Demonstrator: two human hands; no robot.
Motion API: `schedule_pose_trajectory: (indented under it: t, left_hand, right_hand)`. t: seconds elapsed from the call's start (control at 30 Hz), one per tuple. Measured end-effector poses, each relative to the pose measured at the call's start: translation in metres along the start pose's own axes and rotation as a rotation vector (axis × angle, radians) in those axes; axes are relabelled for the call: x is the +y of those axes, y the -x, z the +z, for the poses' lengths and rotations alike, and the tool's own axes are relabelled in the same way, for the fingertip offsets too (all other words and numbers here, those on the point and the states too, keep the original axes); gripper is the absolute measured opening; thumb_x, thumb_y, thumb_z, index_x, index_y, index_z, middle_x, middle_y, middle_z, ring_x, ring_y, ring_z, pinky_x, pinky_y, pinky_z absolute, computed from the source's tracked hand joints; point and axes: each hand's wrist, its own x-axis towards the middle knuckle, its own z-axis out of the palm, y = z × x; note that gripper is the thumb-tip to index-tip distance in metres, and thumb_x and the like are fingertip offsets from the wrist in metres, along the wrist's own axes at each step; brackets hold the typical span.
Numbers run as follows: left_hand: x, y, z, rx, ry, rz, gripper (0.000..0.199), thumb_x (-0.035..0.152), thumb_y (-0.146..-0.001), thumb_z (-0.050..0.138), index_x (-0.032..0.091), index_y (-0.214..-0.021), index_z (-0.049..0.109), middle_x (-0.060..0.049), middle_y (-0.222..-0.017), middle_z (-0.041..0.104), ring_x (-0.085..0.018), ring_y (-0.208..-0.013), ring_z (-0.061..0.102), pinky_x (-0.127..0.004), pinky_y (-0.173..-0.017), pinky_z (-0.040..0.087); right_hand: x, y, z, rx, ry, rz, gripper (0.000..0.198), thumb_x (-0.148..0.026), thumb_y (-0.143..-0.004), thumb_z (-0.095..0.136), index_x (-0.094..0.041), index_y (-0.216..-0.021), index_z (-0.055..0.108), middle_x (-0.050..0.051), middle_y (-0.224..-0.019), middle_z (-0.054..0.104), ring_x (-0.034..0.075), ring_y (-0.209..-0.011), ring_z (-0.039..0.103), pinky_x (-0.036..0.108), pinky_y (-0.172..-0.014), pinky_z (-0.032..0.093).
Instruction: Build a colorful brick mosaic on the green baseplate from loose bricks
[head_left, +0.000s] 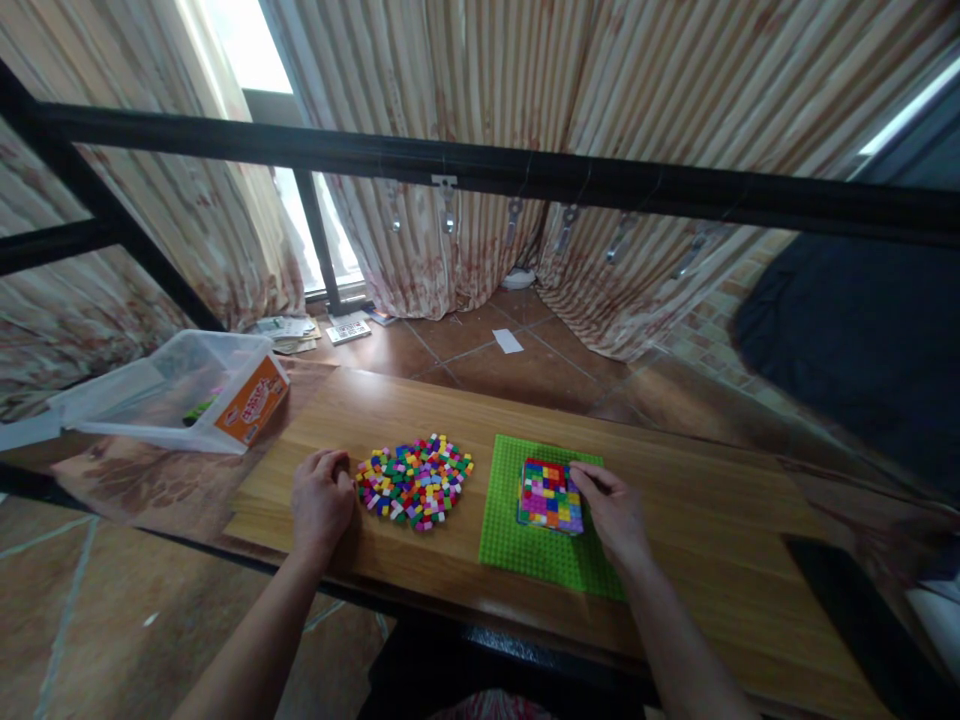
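Observation:
A loose pile of small multicoloured toy bricks (416,480) lies on the wooden table. At its left edge rests my left hand (322,500), fingers curled closed; whatever they may hold is hidden. To the right of the pile is a green studded baseplate (504,545). On it stands a squarish block built of coloured bricks (551,497), its top a patchwork of red, yellow, orange, purple, blue and green. My right hand (616,515) has its thumb and forefinger pinched at the block's upper right corner. Anything between those fingertips is too small to make out.
A clear plastic bin (172,400) with an orange label stands left of the table top (697,560). A black flat object (840,600) lies at the right end. Beyond the table run a dark metal bar (337,150) and striped curtains (495,80).

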Motion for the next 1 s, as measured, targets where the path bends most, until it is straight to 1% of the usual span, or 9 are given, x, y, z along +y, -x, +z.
schedule_pose_trajectory:
  t: [0.13, 0.27, 0.43, 0.5, 0.6, 0.7, 0.77, 0.87, 1.0]
  left_hand:
    - [-0.002, 0.000, 0.002, 0.004, 0.002, -0.005, 0.025, 0.020, -0.080, 0.045, 0.018, -0.091, 0.068, -0.009, -0.100, 0.066, -0.025, -0.099, 0.057, -0.038, -0.091, 0.047]
    - [-0.004, 0.000, 0.004, 0.007, 0.007, 0.005, 0.026, 0.021, -0.081, 0.044, 0.018, -0.092, 0.068, -0.009, -0.100, 0.066, -0.025, -0.099, 0.058, -0.037, -0.091, 0.047]
    - [-0.003, 0.001, 0.004, 0.004, 0.015, -0.017, 0.026, 0.019, -0.080, 0.045, 0.018, -0.092, 0.067, -0.010, -0.101, 0.066, -0.025, -0.100, 0.057, -0.037, -0.091, 0.046]
    - [-0.001, 0.002, 0.003, 0.001, 0.024, -0.025, 0.026, 0.018, -0.080, 0.045, 0.018, -0.092, 0.067, -0.009, -0.101, 0.065, -0.025, -0.100, 0.057, -0.038, -0.092, 0.046]
    - [0.001, 0.003, 0.003, 0.001, 0.041, -0.027, 0.025, 0.018, -0.081, 0.045, 0.018, -0.092, 0.067, -0.010, -0.100, 0.065, -0.024, -0.100, 0.057, -0.038, -0.092, 0.046]
    - [0.002, 0.004, 0.003, -0.001, 0.052, -0.044, 0.025, 0.017, -0.081, 0.045, 0.018, -0.092, 0.067, -0.010, -0.100, 0.065, -0.024, -0.100, 0.057, -0.037, -0.092, 0.046]
    - [0.002, 0.005, 0.003, -0.002, 0.061, -0.058, 0.024, 0.017, -0.081, 0.045, 0.019, -0.091, 0.067, -0.009, -0.100, 0.065, -0.024, -0.100, 0.056, -0.037, -0.092, 0.046]
    - [0.002, 0.005, 0.004, -0.003, 0.084, -0.064, 0.024, 0.016, -0.081, 0.046, 0.019, -0.090, 0.067, -0.009, -0.099, 0.065, -0.024, -0.100, 0.056, -0.038, -0.092, 0.046]
    - [0.002, 0.006, 0.004, 0.002, 0.098, -0.060, 0.023, 0.016, -0.081, 0.046, 0.019, -0.089, 0.067, -0.009, -0.099, 0.065, -0.024, -0.099, 0.056, -0.038, -0.092, 0.046]
  right_hand:
    - [0.005, 0.003, 0.000, -0.014, -0.088, 0.006, 0.040, -0.053, -0.069, 0.069, -0.020, -0.090, 0.074, 0.007, -0.093, 0.075, 0.022, -0.086, 0.067, 0.037, -0.078, 0.053]
    - [0.009, 0.008, -0.005, 0.122, -0.190, -0.008, 0.043, -0.056, -0.074, 0.064, -0.018, -0.092, 0.072, 0.008, -0.094, 0.074, 0.021, -0.083, 0.067, 0.035, -0.072, 0.053]
    - [-0.019, 0.031, -0.007, 0.216, -0.097, -0.060, 0.036, -0.050, -0.077, 0.064, -0.018, -0.090, 0.071, 0.008, -0.091, 0.073, 0.020, -0.080, 0.065, 0.034, -0.072, 0.052]
    - [-0.037, 0.047, 0.000, 0.168, -0.016, -0.125, 0.031, -0.047, -0.079, 0.064, -0.020, -0.092, 0.072, 0.007, -0.093, 0.072, 0.020, -0.081, 0.065, 0.036, -0.077, 0.051]
    - [-0.056, 0.074, 0.023, -0.021, 0.093, -0.312, 0.021, -0.040, -0.083, 0.062, -0.024, -0.092, 0.071, 0.005, -0.099, 0.070, 0.020, -0.091, 0.064, 0.037, -0.084, 0.050]
    - [-0.057, 0.098, 0.054, -0.290, 0.170, -0.478, 0.016, -0.033, -0.086, 0.057, -0.026, -0.092, 0.071, 0.005, -0.094, 0.069, 0.019, -0.088, 0.064, 0.034, -0.079, 0.051]
    - [-0.050, 0.110, 0.075, -0.405, 0.224, -0.545, 0.016, -0.028, -0.088, 0.054, -0.025, -0.092, 0.070, 0.005, -0.092, 0.068, 0.019, -0.087, 0.063, 0.034, -0.079, 0.051]
    - [-0.037, 0.119, 0.099, -0.482, 0.330, -0.604, 0.018, -0.022, -0.088, 0.052, -0.025, -0.092, 0.069, 0.006, -0.091, 0.067, 0.021, -0.087, 0.061, 0.036, -0.079, 0.050]
    - [-0.031, 0.118, 0.117, -0.532, 0.472, -0.636, 0.017, -0.017, -0.088, 0.052, -0.024, -0.092, 0.067, 0.005, -0.091, 0.065, 0.022, -0.088, 0.059, 0.036, -0.079, 0.047]
